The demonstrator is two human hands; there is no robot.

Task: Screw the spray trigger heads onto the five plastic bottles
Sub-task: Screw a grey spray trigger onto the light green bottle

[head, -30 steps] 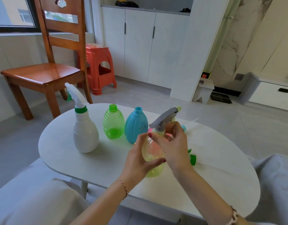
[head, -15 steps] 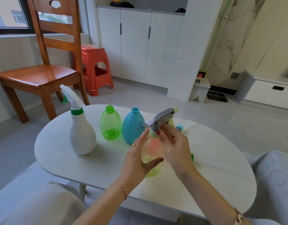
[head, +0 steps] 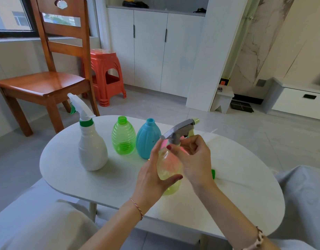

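At the table's (head: 69, 170) centre I see my right hand's (head: 195, 159) fingers pinched on the grey trigger head (head: 181, 129), which sits atop the yellow bottle (head: 169, 170). My left hand (head: 153, 175) wraps that bottle's body. At ten o'clock stand the blue bottle (head: 146, 138), green bottle (head: 123, 136), and capped white bottle (head: 92, 147).

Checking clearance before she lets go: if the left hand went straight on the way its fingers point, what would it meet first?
Probably the blue bottle, just beyond the left hand, which grips the yellow bottle. Depth is unclear; it might slip past towards the green bottle.
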